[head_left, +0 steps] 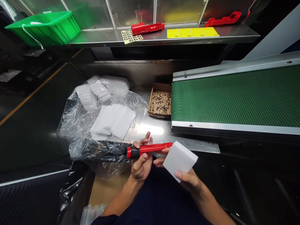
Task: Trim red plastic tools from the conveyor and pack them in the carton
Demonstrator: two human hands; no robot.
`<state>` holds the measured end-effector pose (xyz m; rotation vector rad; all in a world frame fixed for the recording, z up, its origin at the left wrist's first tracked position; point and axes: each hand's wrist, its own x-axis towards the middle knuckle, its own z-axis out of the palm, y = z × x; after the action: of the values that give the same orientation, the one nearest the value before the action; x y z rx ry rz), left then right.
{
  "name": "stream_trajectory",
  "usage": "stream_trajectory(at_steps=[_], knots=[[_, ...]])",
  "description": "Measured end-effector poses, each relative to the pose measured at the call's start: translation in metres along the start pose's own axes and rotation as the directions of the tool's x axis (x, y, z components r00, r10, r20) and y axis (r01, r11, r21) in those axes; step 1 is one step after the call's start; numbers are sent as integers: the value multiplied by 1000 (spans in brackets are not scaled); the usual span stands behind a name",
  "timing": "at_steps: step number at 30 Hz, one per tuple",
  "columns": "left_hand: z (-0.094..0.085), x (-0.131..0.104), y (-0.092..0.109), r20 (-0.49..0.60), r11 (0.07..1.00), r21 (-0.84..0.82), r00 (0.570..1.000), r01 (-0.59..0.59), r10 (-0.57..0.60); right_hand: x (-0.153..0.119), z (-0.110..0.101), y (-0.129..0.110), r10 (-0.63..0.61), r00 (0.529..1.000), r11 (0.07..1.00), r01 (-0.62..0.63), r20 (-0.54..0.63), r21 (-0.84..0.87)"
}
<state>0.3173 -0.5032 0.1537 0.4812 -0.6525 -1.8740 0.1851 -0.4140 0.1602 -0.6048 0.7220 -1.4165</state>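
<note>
My left hand (142, 164) is closed around a red tool housing (152, 147) with a black collar (135, 152) at its left end. The housing lies roughly level, and its right end passes behind a white foam pouch (179, 159). My right hand (187, 179) grips that pouch, thumb on the near face and other fingers partly hidden behind it. Whether the housing touches the pouch or its inside, I cannot tell. Ahead and left, a stack of white foam pouches (114, 120) rests on clear plastic wrapping (79, 125).
A cardboard tray (160, 101) of small black screws sits against the green conveyor (234, 97) on the right. The shelf (105, 38) above holds a green bin (53, 29), red parts (147, 28), a round-sticker sheet (131, 37) and yellow labels (192, 32).
</note>
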Motion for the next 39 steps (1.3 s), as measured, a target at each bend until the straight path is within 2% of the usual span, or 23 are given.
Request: stream_trajectory(at_steps=[3, 6, 8, 10, 12, 14, 16, 17, 18, 20, 21, 23, 25, 27, 30, 32, 34, 36, 39], knots=[[-9, -7, 1, 187, 990, 132, 982, -40, 14, 5, -3, -6, 33, 999, 999, -33, 14, -34], [-17, -10, 9, 315, 940, 324, 949, -110, 2, 7, -10, -10, 84, 995, 995, -81, 59, -62], [-18, -11, 17, 376, 849, 512, 923, -130, -85, 8, -15, -14, 94, 995, 995, -93, 39, -38], [-19, -11, 25, 390, 728, 674, 897, -125, -207, 9, -18, -19, 104, 994, 994, -103, 17, -31], [-20, -12, 29, 381, 673, 734, 876, -93, -295, 9, -20, -26, 132, 991, 989, -131, 22, -62], [-22, -14, 29, 375, 714, 699, 835, 30, -402, 9, -21, -33, 173, 983, 981, -167, 60, -100], [-27, -16, 26, 380, 778, 565, 750, 275, -542, 9, -21, -41, 223, 969, 968, -207, 105, -146], [-29, -16, 24, 379, 780, 473, 704, 411, -601, 10, -20, -45, 240, 963, 960, -217, 120, -176], [-31, -16, 22, 375, 763, 374, 667, 527, -644, 12, -19, -49, 249, 960, 952, -219, 127, -212], [-31, -13, 19, 372, 697, 208, 603, 687, -706, 16, -16, -55, 250, 960, 931, -201, 128, -305], [-30, -11, 17, 366, 660, 163, 576, 733, -731, 18, -14, -58, 244, 961, 916, -183, 133, -356], [-24, -7, 16, 343, 620, 145, 548, 771, -763, 22, -12, -62, 231, 962, 877, -142, 145, -459], [-16, -3, 15, 297, 629, 190, 566, 754, -769, 22, -12, -65, 218, 966, 826, -107, 139, -553], [-8, -1, 12, 267, 665, 197, 613, 721, -744, 19, -13, -65, 167, 982, 784, -79, 87, -616], [3, 0, 7, 217, 707, 99, 678, 700, -702, 9, -14, -59, -11, 998, 749, -36, -67, -662], [8, 0, 3, 158, 725, 49, 711, 687, -685, 4, -13, -49, -190, 956, 718, -19, -222, -696], [10, -2, -1, 127, 741, 29, 733, 671, -668, 3, -10, -34, -315, 883, 681, -45, -347, -731], [10, -5, -5, 134, 755, 25, 746, 655, -652, 5, -7, -19, -355, 843, 662, -80, -405, -746], [10, -9, -8, 160, 757, 35, 744, 653, -649, 11, -5, -2, -347, 840, 687, -74, -416, -723]])
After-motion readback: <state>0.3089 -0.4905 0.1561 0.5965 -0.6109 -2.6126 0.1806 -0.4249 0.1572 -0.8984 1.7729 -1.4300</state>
